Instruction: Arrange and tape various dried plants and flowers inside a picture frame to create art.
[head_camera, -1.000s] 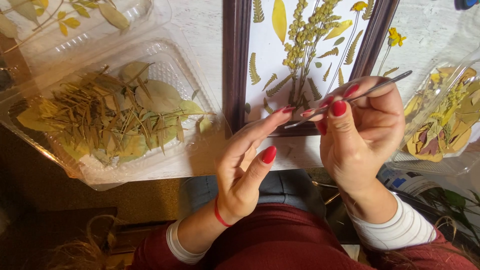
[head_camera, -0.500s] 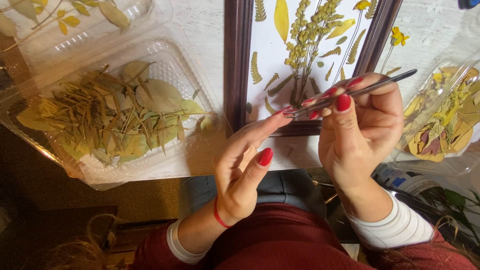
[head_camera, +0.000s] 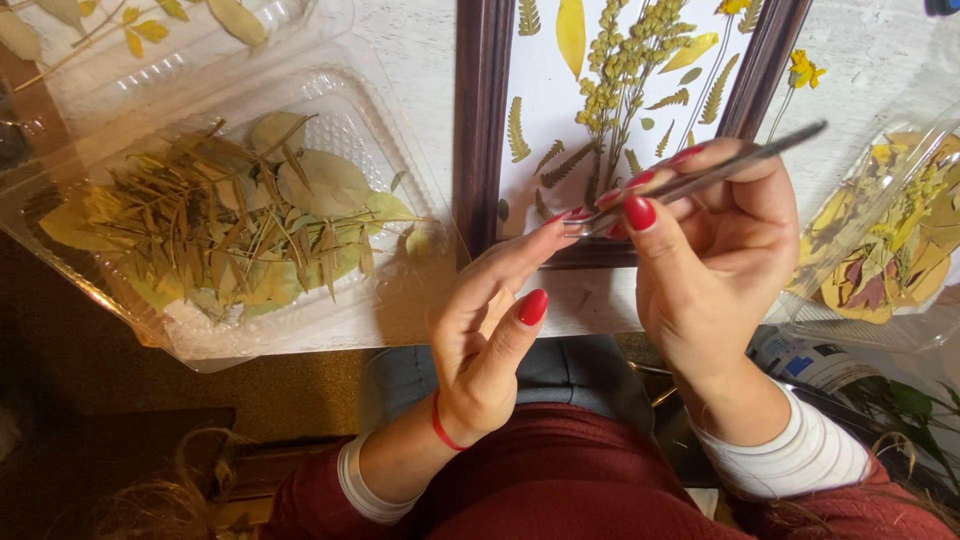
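Dark wooden frame (head_camera: 480, 120) with pressed plants unchanged. Right hand (head_camera: 715, 260) shifted slightly left since a second ago, fingers pinching metal tweezers (head_camera: 700, 180). Left hand (head_camera: 490, 320) open, fingertip now meeting tweezer tips over frame's lower edge.

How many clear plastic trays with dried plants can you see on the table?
3: a clear plastic tray of green leaves at left, another clear tray with yellow leaves behind it at top left, a third clear tray of yellow and red leaves at right. More may lie outside the view.
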